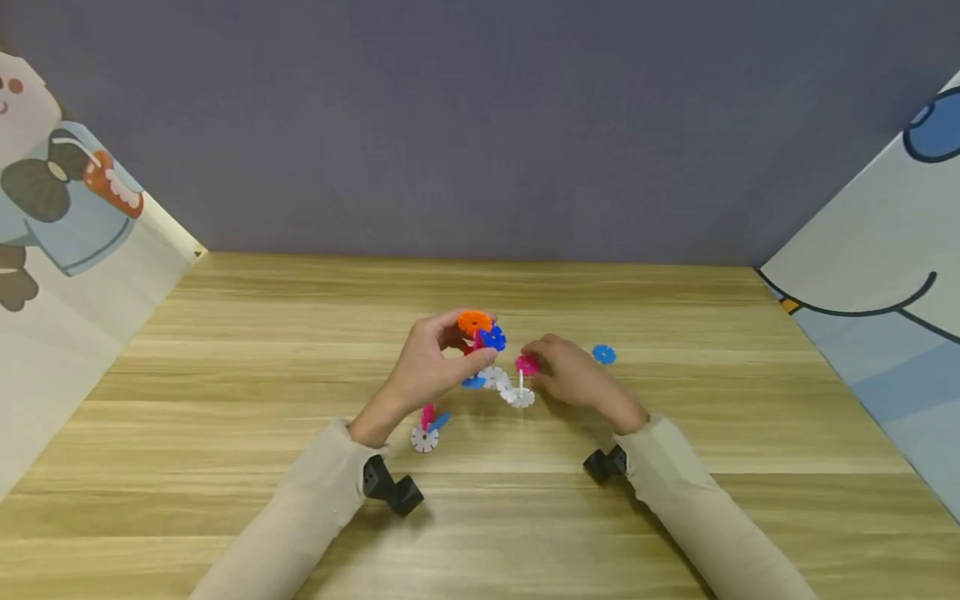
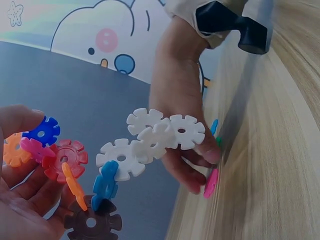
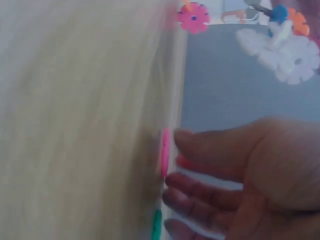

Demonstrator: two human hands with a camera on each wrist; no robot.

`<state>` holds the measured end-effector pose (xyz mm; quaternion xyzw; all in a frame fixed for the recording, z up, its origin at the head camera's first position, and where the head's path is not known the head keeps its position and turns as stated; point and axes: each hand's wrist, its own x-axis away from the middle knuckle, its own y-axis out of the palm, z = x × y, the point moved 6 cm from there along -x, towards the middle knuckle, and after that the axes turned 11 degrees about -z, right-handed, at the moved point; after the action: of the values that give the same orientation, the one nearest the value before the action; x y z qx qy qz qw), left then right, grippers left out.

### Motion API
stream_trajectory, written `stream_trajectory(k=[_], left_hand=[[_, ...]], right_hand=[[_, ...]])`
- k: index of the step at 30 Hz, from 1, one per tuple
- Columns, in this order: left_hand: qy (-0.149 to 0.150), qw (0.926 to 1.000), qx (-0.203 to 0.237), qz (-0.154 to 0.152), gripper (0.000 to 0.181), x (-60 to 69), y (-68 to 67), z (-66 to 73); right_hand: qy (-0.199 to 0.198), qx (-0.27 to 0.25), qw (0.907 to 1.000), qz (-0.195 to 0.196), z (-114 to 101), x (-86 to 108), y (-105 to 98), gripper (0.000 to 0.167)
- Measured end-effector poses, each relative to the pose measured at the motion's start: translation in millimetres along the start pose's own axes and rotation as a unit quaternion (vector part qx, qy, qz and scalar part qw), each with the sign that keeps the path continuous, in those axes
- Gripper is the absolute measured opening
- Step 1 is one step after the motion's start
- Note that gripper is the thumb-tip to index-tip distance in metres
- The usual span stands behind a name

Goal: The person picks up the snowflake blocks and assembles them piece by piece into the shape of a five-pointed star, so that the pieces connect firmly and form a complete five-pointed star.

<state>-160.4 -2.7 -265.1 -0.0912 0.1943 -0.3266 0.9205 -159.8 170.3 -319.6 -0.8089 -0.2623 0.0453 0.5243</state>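
My left hand (image 1: 435, 358) grips one end of a chain of interlocking notched plastic discs, holding it above the table. In the left wrist view the chain runs from an orange disc (image 2: 16, 150) and a dark blue disc (image 2: 42, 134) through a red disc (image 2: 65, 160) and a brown disc (image 2: 93, 222) to several white discs (image 2: 121, 160). My right hand (image 1: 573, 372) is low over the table, thumb and fingers apart, beside a pink disc (image 3: 165, 152) lying flat. A green disc (image 3: 157, 225) lies by its lower fingers, hidden in the head view.
A loose blue disc (image 1: 603, 354) lies right of the right hand. Near the left wrist sits a small joined piece with a white disc (image 1: 424, 438), a pink one and a blue one. A grey wall (image 1: 480, 133) stands behind the wooden table (image 1: 225, 358).
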Motion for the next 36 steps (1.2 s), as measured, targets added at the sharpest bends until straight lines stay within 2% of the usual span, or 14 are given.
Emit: stream_trajectory(k=[5, 11, 16, 19, 22, 28, 36], left_hand=[[-0.003, 0.9999, 0.001, -0.013, 0.035, 0.1, 1.1, 1.3], [0.014, 0.9992, 0.002, -0.038, 0.037, 0.8, 4.0, 4.9], [0.024, 0.9986, 0.003, -0.046, 0.038, 2.3, 5.0, 5.6], [0.022, 0.9987, 0.001, -0.047, 0.038, 3.0, 5.4, 5.7], [0.019, 0.9988, -0.003, -0.046, 0.038, 3.0, 5.6, 5.9], [0.02, 0.9989, -0.01, -0.042, 0.037, 1.3, 5.6, 6.0], [0.02, 0.999, -0.012, -0.037, 0.036, 1.4, 5.4, 3.4]], right_hand=[[0.012, 0.002, 0.9999, 0.012, 3.7, -2.5, 2.0, 0.029], [0.017, -0.009, 0.9998, 0.01, 2.2, -4.7, 3.2, 0.016], [0.033, -0.034, 0.9989, -0.001, 3.2, -3.9, 2.3, 0.02], [0.036, -0.046, 0.9983, 0.006, 2.9, -0.6, -3.4, 0.02], [0.03, -0.057, 0.9975, 0.03, -1.7, 5.6, -14.8, 0.018], [-0.017, -0.054, 0.994, 0.094, -20.0, 20.2, -40.3, 0.013], [-0.054, -0.062, 0.9871, 0.137, -43.4, 33.3, -53.6, 0.013]])
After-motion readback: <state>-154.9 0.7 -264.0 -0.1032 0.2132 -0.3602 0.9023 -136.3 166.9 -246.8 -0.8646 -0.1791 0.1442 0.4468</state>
